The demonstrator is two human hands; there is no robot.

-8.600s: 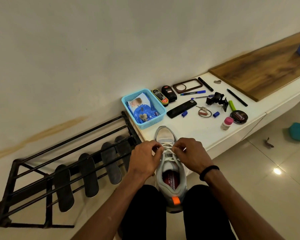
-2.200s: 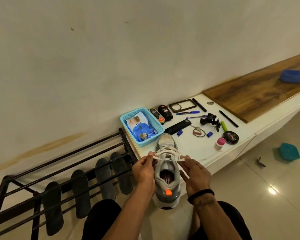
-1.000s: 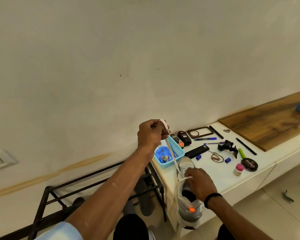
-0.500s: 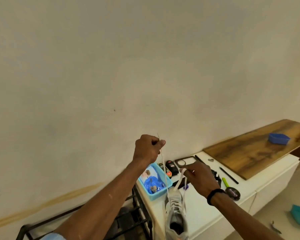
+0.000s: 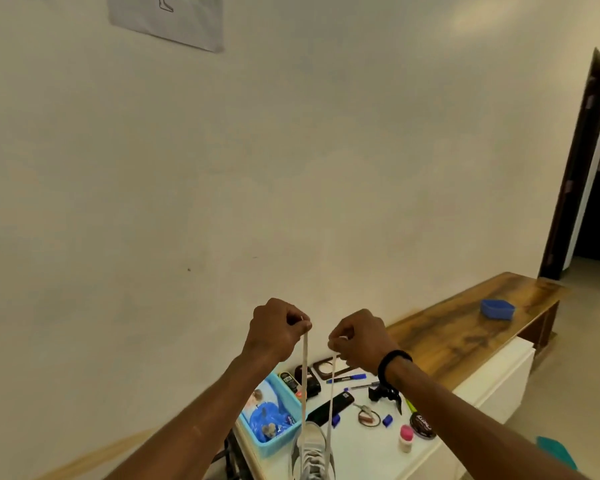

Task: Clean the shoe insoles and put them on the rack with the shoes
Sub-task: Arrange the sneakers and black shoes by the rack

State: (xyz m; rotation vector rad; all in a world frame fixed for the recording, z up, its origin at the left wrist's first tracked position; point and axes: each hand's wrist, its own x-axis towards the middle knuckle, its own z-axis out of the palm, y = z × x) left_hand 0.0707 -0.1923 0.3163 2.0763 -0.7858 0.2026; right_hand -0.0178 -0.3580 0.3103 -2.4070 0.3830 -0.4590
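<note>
A grey sneaker (image 5: pixel 311 452) stands on the white counter (image 5: pixel 368 455) at the bottom edge of the view, only its toe and laced part showing. Its two white lace ends (image 5: pixel 303 375) run straight up from it. My left hand (image 5: pixel 278 329) pinches the left lace end, and my right hand (image 5: pixel 359 336) pinches the right one, both raised high above the shoe and close together. The rack (image 5: pixel 231 459) shows only as a dark sliver left of the counter. The insoles are out of view.
A light blue basket (image 5: pixel 274 441) with a blue packet stands left of the shoe. Pens, a black remote (image 5: pixel 329 407), keys, a polish tin (image 5: pixel 422 425) and a small pink-capped bottle (image 5: pixel 405 442) lie on the counter. A wooden board (image 5: pixel 465 327) carries a blue dish (image 5: pixel 497 309). A doorway (image 5: pixel 589 168) is at right.
My right hand has risen level with my left, and both now hold the laces pulled taut upward. The view has tilted up toward the wall, so the shoe sits lower in frame.
</note>
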